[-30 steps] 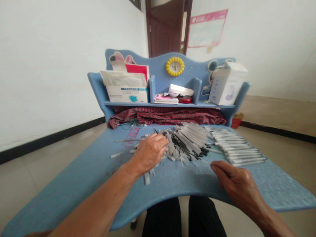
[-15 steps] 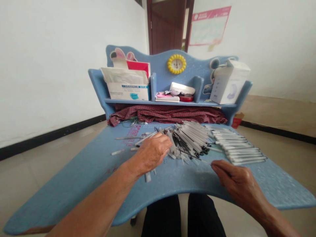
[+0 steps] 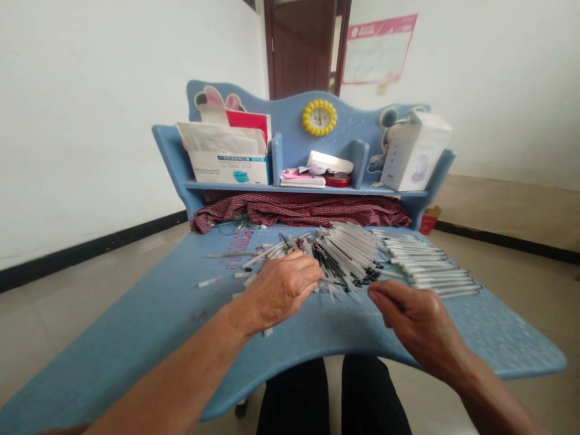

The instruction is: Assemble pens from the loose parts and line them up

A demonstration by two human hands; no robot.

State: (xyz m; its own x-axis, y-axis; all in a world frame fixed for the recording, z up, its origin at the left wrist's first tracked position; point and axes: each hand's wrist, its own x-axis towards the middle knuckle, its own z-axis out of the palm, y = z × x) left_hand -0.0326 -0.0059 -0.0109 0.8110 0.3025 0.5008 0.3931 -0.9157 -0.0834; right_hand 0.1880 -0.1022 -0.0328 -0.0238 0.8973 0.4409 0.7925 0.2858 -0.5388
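My left hand is closed, its fingertips pressed together at the near left side of a heap of clear pen barrels and dark thin pen parts. What it pinches is hidden behind the fingers. To the right, my right hand is closed in a pinch just above the blue table, in front of the heap. Anything between its thumb and finger is too small to make out. Beyond it lies a row of pens, side by side.
Short pale tubes lie scattered left of the heap. A checked cloth is bunched under the shelf. On the shelf stand a face-mask box, a red round tin and a white box.
My right hand has moved left and slightly up, closer to my left hand. My left hand has shifted a little right and down. The whole view has slid slightly left.
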